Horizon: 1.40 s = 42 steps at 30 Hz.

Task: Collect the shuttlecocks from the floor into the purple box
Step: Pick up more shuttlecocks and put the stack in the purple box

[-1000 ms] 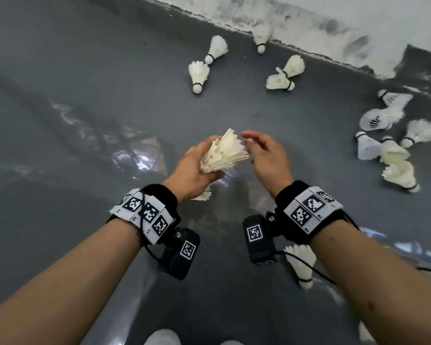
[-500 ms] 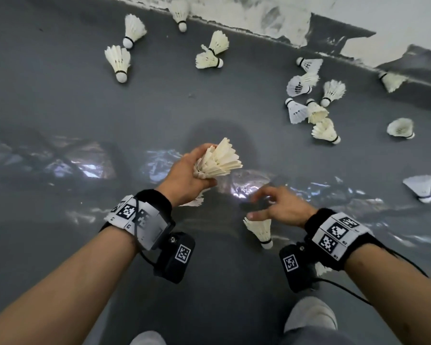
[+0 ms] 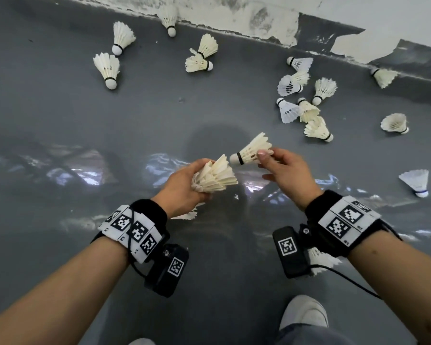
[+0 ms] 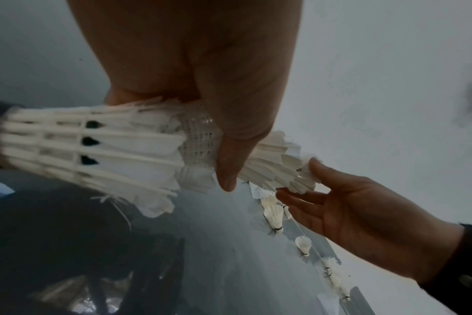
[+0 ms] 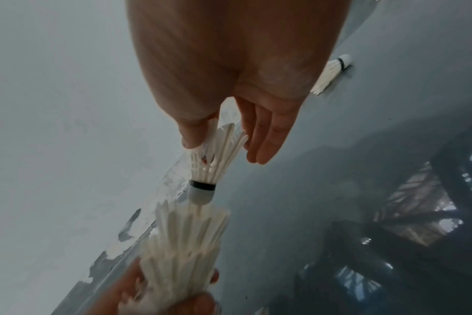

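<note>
My left hand (image 3: 184,188) grips a nested stack of white shuttlecocks (image 3: 215,175), its feathers fanned toward the right. The same stack (image 4: 100,145) runs across the left wrist view, under my left thumb. My right hand (image 3: 281,165) pinches a single shuttlecock (image 3: 251,150) by its feathers, cork pointing at the open end of the stack. In the right wrist view that shuttlecock (image 5: 213,157) hangs cork-down just above the stack (image 5: 183,251). Several shuttlecocks lie on the grey floor: a cluster (image 3: 306,105) at far right, others (image 3: 110,68) at far left. The purple box is not in view.
A white wall with peeling paint (image 3: 259,16) bounds the floor at the back. More shuttlecocks lie at the right (image 3: 416,181) and under my right wrist (image 3: 320,261). My shoes (image 3: 305,313) show at the bottom edge. The glossy floor (image 3: 60,135) reflects light.
My right hand reached down, picked one shuttlecock off the floor and lifted it up to the stack in my left hand. The view has shifted rightward along the wall.
</note>
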Each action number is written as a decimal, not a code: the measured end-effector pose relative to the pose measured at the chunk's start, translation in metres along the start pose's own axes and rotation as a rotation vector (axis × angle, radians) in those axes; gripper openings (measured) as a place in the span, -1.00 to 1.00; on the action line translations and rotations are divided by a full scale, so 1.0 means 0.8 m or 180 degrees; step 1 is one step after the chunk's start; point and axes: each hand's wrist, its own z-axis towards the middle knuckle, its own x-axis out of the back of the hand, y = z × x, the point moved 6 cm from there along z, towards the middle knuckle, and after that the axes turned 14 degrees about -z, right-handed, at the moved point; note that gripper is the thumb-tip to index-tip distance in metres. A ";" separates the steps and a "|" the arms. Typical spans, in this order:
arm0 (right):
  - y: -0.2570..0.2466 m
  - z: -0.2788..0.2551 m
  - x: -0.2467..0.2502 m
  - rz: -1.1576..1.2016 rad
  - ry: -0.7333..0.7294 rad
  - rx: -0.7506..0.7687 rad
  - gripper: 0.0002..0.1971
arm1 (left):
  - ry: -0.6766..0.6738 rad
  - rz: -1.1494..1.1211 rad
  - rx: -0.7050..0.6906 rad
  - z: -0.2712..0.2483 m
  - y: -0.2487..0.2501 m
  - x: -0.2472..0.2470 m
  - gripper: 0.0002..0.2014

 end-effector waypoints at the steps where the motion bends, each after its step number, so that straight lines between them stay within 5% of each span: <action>1: -0.002 -0.003 -0.003 -0.0003 -0.0063 0.0037 -0.85 | -0.0041 -0.0011 -0.0019 0.002 0.004 -0.007 -0.32; 7: 0.008 -0.027 -0.008 -0.0372 -0.0461 0.0252 -0.84 | -0.0164 0.0020 0.0029 0.012 0.023 -0.046 -0.22; 13: 0.028 -0.036 0.017 -0.0384 -0.0668 0.0031 -0.52 | -0.0240 -0.0234 0.0125 0.023 0.017 -0.080 -0.31; 16: 0.042 -0.044 0.048 -0.0334 -0.0303 -0.0048 -0.63 | -0.0257 -0.0426 0.0117 0.028 0.021 -0.097 -0.28; 20: 0.100 -0.058 0.108 -0.0994 0.0387 -0.0908 -0.72 | -0.0332 -0.0479 0.0087 0.031 0.028 -0.112 -0.26; 27: 0.173 -0.119 0.093 -0.2048 -0.1163 -0.2247 -0.17 | -0.0451 -0.0269 0.0125 0.031 0.019 -0.122 -0.27; 32: 0.165 -0.120 0.086 -0.2160 -0.1218 -0.2386 -0.42 | -0.0405 -0.0230 0.0191 0.030 0.017 -0.118 -0.22; 35: 0.174 -0.121 0.078 -0.2235 -0.1237 -0.2626 -0.32 | -0.0372 -0.0208 0.0211 0.030 0.014 -0.111 -0.22; 42: 0.189 -0.115 0.076 -0.1489 -0.0559 -0.2968 -0.57 | -0.0358 -0.0127 0.0263 0.029 0.012 -0.106 -0.22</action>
